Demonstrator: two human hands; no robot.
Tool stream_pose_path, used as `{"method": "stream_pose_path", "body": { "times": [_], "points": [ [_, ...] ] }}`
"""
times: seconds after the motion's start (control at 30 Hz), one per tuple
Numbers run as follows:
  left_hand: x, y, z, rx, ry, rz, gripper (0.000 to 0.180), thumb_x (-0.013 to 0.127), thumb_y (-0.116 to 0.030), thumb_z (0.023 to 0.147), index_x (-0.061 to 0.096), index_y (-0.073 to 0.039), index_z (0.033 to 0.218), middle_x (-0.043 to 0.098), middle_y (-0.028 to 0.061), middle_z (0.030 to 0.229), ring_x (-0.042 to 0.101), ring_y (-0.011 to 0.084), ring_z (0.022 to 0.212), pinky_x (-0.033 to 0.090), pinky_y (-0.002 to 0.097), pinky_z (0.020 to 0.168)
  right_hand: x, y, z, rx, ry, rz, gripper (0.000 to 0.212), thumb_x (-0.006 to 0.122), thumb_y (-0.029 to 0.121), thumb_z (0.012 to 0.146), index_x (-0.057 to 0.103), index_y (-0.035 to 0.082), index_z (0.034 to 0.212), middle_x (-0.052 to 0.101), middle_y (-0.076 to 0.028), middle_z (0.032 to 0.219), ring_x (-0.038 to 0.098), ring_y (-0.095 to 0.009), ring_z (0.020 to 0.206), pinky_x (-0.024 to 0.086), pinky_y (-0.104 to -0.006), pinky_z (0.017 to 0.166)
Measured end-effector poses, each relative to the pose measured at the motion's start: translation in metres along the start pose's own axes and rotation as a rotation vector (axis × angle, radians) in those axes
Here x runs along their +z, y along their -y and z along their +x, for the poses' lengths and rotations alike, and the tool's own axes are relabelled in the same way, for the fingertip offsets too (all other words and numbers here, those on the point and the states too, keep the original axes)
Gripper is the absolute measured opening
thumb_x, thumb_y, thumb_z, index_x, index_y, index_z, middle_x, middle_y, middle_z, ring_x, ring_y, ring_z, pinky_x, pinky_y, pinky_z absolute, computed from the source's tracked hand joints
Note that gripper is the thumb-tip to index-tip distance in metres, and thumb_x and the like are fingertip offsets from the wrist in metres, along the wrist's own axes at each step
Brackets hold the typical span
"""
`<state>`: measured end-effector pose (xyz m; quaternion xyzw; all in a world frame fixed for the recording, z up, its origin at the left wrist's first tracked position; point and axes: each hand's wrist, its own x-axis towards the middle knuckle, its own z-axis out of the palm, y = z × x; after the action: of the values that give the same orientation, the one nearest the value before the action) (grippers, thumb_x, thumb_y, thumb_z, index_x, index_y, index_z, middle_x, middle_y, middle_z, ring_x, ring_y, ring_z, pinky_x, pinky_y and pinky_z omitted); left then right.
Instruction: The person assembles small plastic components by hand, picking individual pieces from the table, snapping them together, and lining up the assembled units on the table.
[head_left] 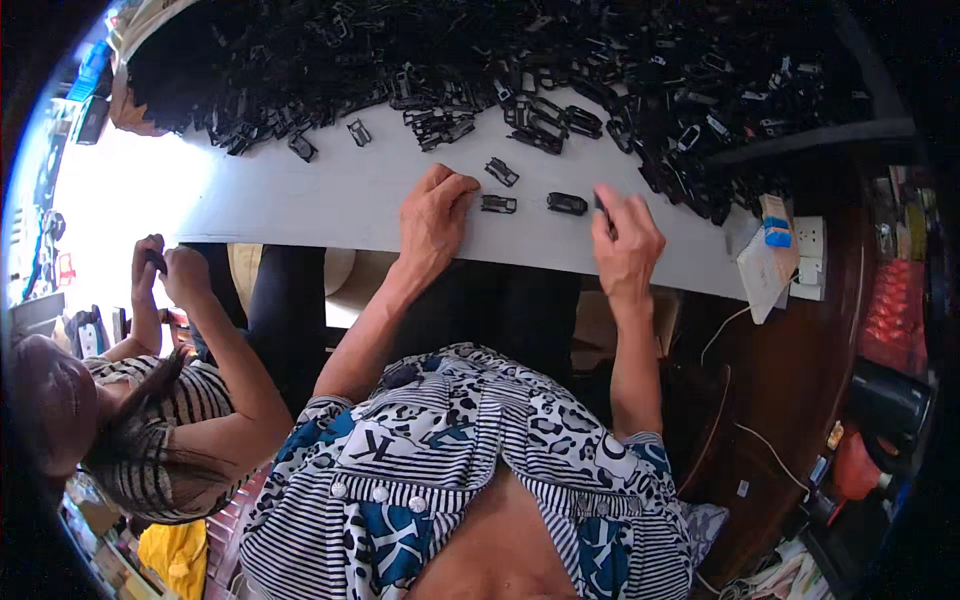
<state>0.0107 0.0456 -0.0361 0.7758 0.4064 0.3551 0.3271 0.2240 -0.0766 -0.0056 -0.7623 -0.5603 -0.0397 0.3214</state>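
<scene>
My left hand (435,215) rests at the table with its fingers curled. Whatever it may hold is hidden. Right beside its fingertips lies a small dark toy-car-shaped plastic part (498,204), with a similar part (502,172) tilted just beyond. Further right is a black car-shaped part (567,204), lying between my two hands. My right hand (628,240), slightly blurred, pinches a small black plastic part (600,203) between thumb and fingers, close to the tabletop.
A large heap of black plastic parts (430,60) covers the far side of the white table (330,205). On the left, a co-worker's hands (175,270) hold a small dark piece. A white power strip (811,258) and a pale board (765,265) stand at the right edge.
</scene>
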Motion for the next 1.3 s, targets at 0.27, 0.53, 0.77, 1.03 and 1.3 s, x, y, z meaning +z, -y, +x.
{"method": "stream_pose_path", "body": {
  "times": [0.27,0.53,0.77,1.03,1.3],
  "points": [
    [-0.001,0.01,-0.003,0.065,-0.047,-0.011,0.014,0.066,0.001,0.081,0.07,-0.004,0.094,0.061,0.0098,0.086,0.062,0.0254,0.077,0.049,0.0332,0.069,-0.023,-0.032,-0.013,0.052,0.074,0.068,0.029,0.06,-0.001,0.088,0.068,0.01,0.113,0.057,-0.01,0.095,0.061,-0.027,0.08,0.051,-0.0388,0.07],
    [0.001,0.012,0.0,0.086,-0.058,-0.024,0.014,0.065,0.002,0.081,0.069,-0.005,0.092,0.061,0.0107,0.086,0.063,0.0292,0.077,0.05,0.0365,0.068,-0.022,-0.059,-0.005,-0.156,0.159,0.011,0.034,0.069,-0.003,0.076,0.066,0.006,0.109,0.059,-0.01,0.103,0.062,-0.029,0.088,0.052,-0.0385,0.075],
    [0.002,0.009,-0.003,0.041,-0.07,-0.011,0.014,0.066,0.001,0.081,0.069,-0.007,0.091,0.06,0.0097,0.086,0.063,0.0297,0.078,0.05,0.0371,0.068,0.017,0.034,0.008,-0.347,0.173,0.214,0.038,0.075,-0.001,0.07,0.06,0.0,0.104,0.06,-0.013,0.095,0.062,-0.031,0.089,0.053,-0.0396,0.075],
    [0.003,0.01,-0.005,0.079,-0.062,-0.032,0.017,0.065,0.002,0.08,0.069,-0.006,0.094,0.06,0.0105,0.086,0.063,0.0289,0.078,0.05,0.0364,0.069,0.04,0.048,0.019,-0.414,0.203,0.292,0.035,0.076,-0.004,0.068,0.061,-0.002,0.099,0.058,-0.013,0.095,0.063,-0.03,0.089,0.053,-0.0392,0.075],
    [0.005,0.007,-0.005,0.096,-0.07,-0.031,0.016,0.063,0.002,0.082,0.069,-0.007,0.094,0.06,0.0102,0.084,0.063,0.0296,0.077,0.05,0.0378,0.067,0.045,0.045,0.02,-0.471,0.153,0.29,0.038,0.075,-0.005,0.067,0.063,-0.002,0.103,0.059,-0.014,0.096,0.063,-0.031,0.09,0.054,-0.0389,0.076]
  ]
}}
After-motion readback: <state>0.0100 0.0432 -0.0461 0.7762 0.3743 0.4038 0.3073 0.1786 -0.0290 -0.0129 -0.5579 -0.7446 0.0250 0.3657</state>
